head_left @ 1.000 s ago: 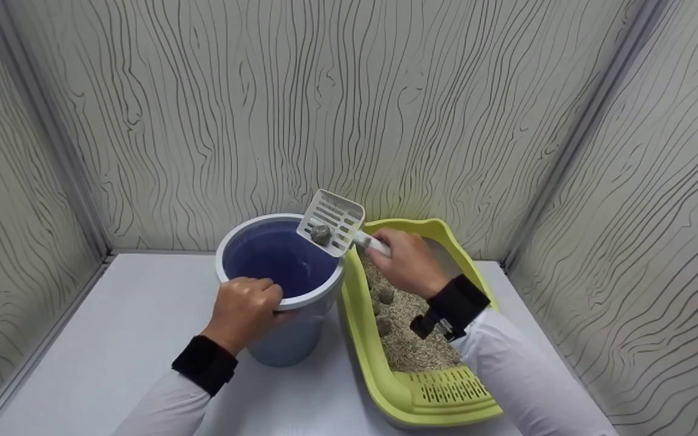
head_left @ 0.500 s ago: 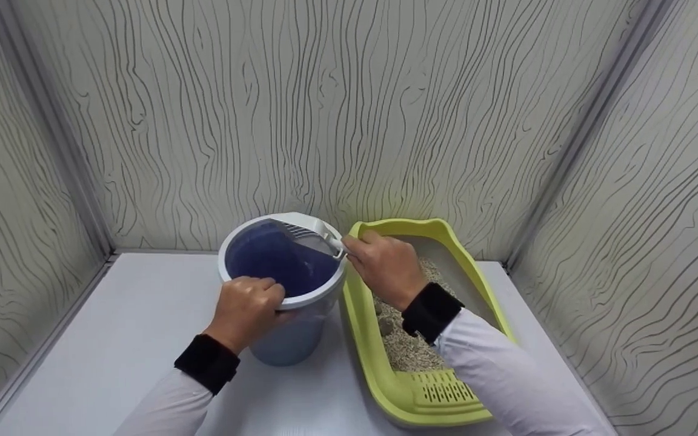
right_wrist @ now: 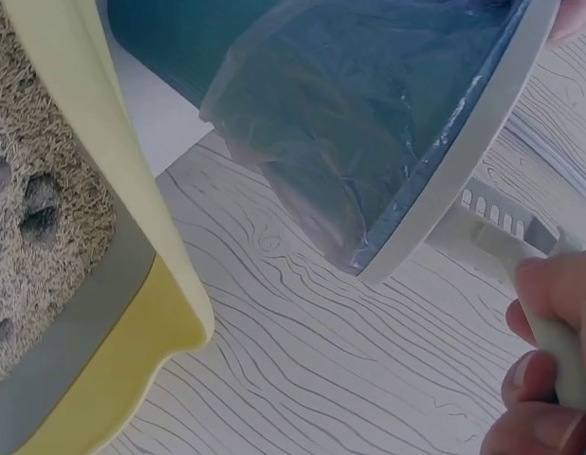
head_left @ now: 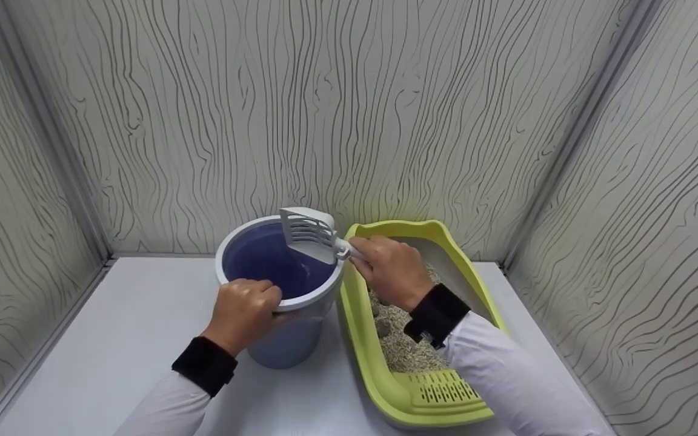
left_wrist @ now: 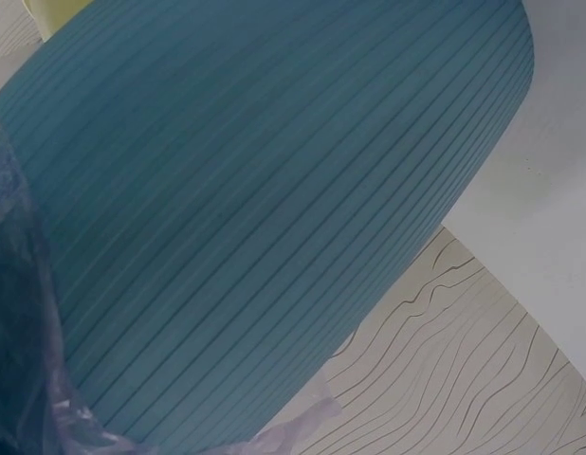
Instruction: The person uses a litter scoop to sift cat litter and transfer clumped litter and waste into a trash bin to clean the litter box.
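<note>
My right hand [head_left: 388,266] grips the handle of a white slotted litter scoop [head_left: 309,233]. Its blade is tilted over the far right part of a blue trash bin [head_left: 288,348], and no clump shows on it. The same scoop [right_wrist: 502,232] appears beyond the bin's pale rim [right_wrist: 464,156] in the right wrist view, my fingers curled round the handle. On the bin's near left rim, my left hand [head_left: 243,312] holds on with curled fingers. A thin plastic liner [right_wrist: 312,142] hangs over the bin's outside. The left wrist view is filled by the bin's ribbed wall [left_wrist: 274,209].
Right of the bin stands a yellow-green litter box [head_left: 373,375] holding tan pellet litter [head_left: 412,351]. Several dark clumps [right_wrist: 42,204] lie in that litter. Wood-grain panels [head_left: 325,109] enclose the white table [head_left: 131,327] at the back and sides.
The scoop swung left over the bin and tipped; the grey clump seen on it earlier is gone from the blade. Since then it has risen slightly. My left hand stayed on the rim.
</note>
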Demonstrator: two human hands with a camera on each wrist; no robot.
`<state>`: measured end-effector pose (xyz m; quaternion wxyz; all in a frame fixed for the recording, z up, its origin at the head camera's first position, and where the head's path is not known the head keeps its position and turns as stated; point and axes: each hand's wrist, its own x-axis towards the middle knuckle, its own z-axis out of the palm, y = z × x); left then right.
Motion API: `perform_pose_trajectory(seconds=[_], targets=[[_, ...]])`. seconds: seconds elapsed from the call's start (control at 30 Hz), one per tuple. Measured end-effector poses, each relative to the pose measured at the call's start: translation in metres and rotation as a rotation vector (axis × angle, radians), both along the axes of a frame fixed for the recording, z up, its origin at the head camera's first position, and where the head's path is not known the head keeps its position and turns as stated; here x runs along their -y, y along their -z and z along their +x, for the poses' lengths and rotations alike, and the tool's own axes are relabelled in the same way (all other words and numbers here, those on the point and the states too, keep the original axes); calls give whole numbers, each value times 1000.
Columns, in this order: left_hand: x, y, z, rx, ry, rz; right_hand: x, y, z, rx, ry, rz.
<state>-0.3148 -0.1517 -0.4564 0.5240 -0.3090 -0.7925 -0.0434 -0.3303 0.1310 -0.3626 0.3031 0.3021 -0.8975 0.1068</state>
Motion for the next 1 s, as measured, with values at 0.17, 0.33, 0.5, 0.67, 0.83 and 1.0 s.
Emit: perform_pose_trajectory(seconds=[0.17,0.33,0.5,0.67,0.83,1.0], targets=[[-1,0,1,-3,-20,-11,-8,-7,2,164,7,-77],[0,1,0,8,-12,-6,-25,-13,5,365,-33,-234],[0,1,0,5,-5,-2,-53,-13,7,493,3,-356],[0,0,-1,3,-9,-7,-87,-7,9,503,103,-394],[0,0,0,5,-6,-3,-116,2,8,495,170,-408],[0,0,1,8,-1,0,-141,16,1,523,258,-380]])
